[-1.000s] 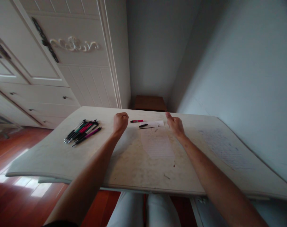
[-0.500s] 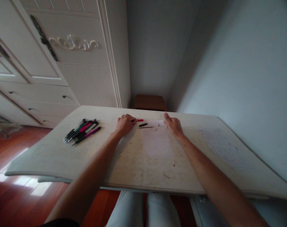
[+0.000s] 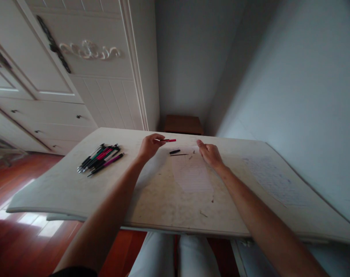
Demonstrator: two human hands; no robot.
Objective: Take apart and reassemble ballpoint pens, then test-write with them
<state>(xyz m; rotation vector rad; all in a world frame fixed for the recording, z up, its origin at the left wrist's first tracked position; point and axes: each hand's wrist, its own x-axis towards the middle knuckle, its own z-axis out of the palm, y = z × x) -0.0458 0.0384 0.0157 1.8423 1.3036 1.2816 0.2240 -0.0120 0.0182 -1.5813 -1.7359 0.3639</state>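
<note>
My left hand [image 3: 152, 146] pinches a red pen barrel [image 3: 170, 140] between thumb and fingers, raised a little over the far part of the table. To the right, my right hand [image 3: 211, 154] is closed with its thumb along the top, beside the upper edge of a lined paper sheet [image 3: 192, 175]; whatever its fingers hold is hidden. Between the hands, a short black pen part [image 3: 175, 151] lies near the top of the sheet. Just below it is a thin dark refill [image 3: 179, 154]. Small bits [image 3: 190, 157] are scattered close to my right hand.
A pile of pens [image 3: 100, 157] lies on the left of the white table [image 3: 77, 200]. A written-on sheet [image 3: 273, 181] rests at the right, near the wall [image 3: 316, 107]. A white wardrobe [image 3: 105, 92] and a brown box-like piece [image 3: 183, 124] stand beyond.
My left hand has lifted off the table and moved slightly away from me with the red pen barrel. My right hand has barely moved.
</note>
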